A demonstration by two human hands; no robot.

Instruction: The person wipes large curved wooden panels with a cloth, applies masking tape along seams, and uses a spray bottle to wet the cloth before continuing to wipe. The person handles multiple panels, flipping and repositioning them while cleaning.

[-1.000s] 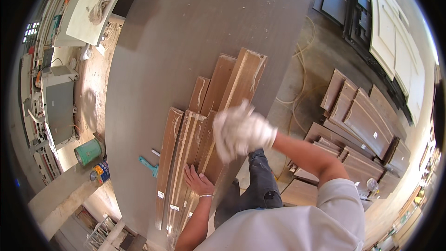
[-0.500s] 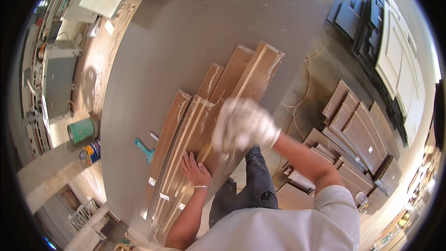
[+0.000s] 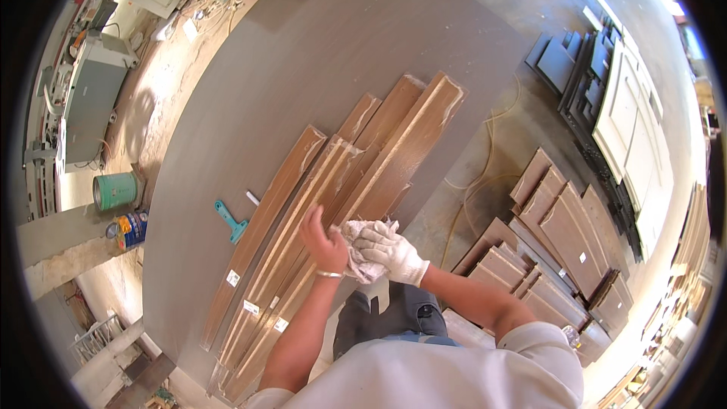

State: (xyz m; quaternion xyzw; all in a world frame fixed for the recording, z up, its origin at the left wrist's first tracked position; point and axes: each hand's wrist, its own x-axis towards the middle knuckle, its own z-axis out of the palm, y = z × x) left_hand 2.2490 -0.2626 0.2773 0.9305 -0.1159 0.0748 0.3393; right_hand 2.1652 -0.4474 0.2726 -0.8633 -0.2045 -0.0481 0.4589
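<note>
My right hand (image 3: 392, 248), in a white knit glove, grips a crumpled pale rag (image 3: 363, 261) in front of my body. Bare, with a bracelet at its wrist, my left hand (image 3: 322, 242) is beside the rag's left edge, palm toward it and fingers stretched out. Whether the palm presses on the rag cannot be told. Beneath both hands lie several long brown wooden boards (image 3: 333, 170), side by side and slanting away to the right, some with small white labels. Left of them are a teal scraper (image 3: 229, 221) and a small white stick (image 3: 252, 198).
The boards rest on a large grey-brown worktable (image 3: 280, 53). On the floor to the right are stacked brown panels (image 3: 575, 220), a hose (image 3: 488, 144), dark boards (image 3: 556, 64) and white panels (image 3: 636, 129). A green can (image 3: 115, 191) and a blue can (image 3: 130, 230) stand left.
My left hand has lifted off the boards and moved beside the rag. My right hand has drawn nearer my body, and the rag now shows clearly. The whole view has shifted slightly.
</note>
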